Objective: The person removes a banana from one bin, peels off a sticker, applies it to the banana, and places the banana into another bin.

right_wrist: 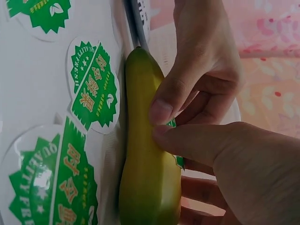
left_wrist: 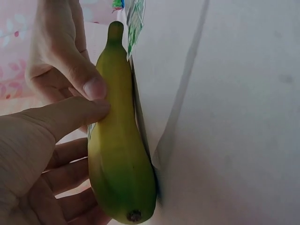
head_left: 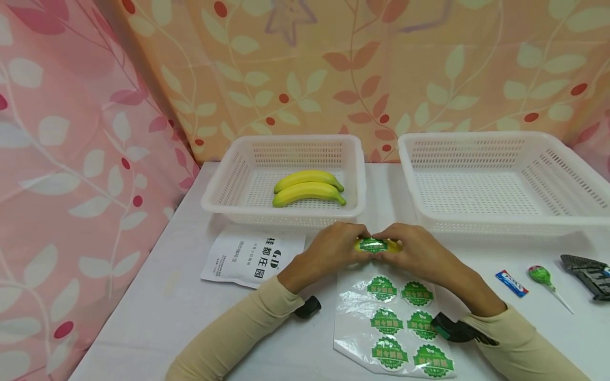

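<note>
A yellow-green banana (head_left: 394,246) lies across the far end of the sticker sheet (head_left: 351,328), with a green label (head_left: 374,245) on its upper face. My left hand (head_left: 337,244) and right hand (head_left: 413,251) hold it from both sides. In the left wrist view, the thumbs meet on the banana's near side (left_wrist: 117,126). The right wrist view shows the fingers beyond the banana (right_wrist: 145,140) and part of the green label between the hands. Several round green stickers (right_wrist: 96,86) remain on the sheet, their centres bearing banners.
Two bananas (head_left: 308,193) lie in the left white basket (head_left: 281,216). Another white basket (head_left: 495,222) stands at right. A white pouch (head_left: 238,256) lies left of the hands. To the right are a small blue-wrapped candy (head_left: 512,283), a green lollipop (head_left: 540,274) and a black packet (head_left: 591,275).
</note>
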A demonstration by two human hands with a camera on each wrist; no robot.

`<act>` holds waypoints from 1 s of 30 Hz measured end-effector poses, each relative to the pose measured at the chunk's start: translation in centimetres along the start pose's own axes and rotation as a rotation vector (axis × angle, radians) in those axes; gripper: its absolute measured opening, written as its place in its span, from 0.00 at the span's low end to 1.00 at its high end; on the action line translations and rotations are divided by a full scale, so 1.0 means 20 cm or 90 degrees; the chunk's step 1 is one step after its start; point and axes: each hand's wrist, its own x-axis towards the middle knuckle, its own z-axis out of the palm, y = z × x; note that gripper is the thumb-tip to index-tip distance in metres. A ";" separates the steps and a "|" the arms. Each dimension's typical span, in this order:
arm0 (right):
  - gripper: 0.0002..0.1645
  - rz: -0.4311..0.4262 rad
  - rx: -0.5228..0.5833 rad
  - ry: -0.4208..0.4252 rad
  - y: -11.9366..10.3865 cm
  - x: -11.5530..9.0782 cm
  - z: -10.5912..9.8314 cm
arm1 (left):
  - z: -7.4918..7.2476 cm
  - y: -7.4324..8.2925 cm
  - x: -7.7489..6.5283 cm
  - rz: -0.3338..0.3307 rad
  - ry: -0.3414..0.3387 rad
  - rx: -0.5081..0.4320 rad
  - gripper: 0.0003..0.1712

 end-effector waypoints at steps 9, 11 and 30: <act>0.23 0.046 0.017 -0.031 0.00 0.00 -0.05 | -0.02 0.00 -0.01 0.008 0.012 -0.001 0.19; 0.22 0.052 0.017 -0.040 0.00 0.00 -0.05 | -0.02 0.00 -0.01 0.001 0.012 0.004 0.19; 0.23 0.023 0.001 -0.050 -0.01 0.00 -0.04 | -0.01 0.02 -0.01 0.004 -0.031 0.019 0.22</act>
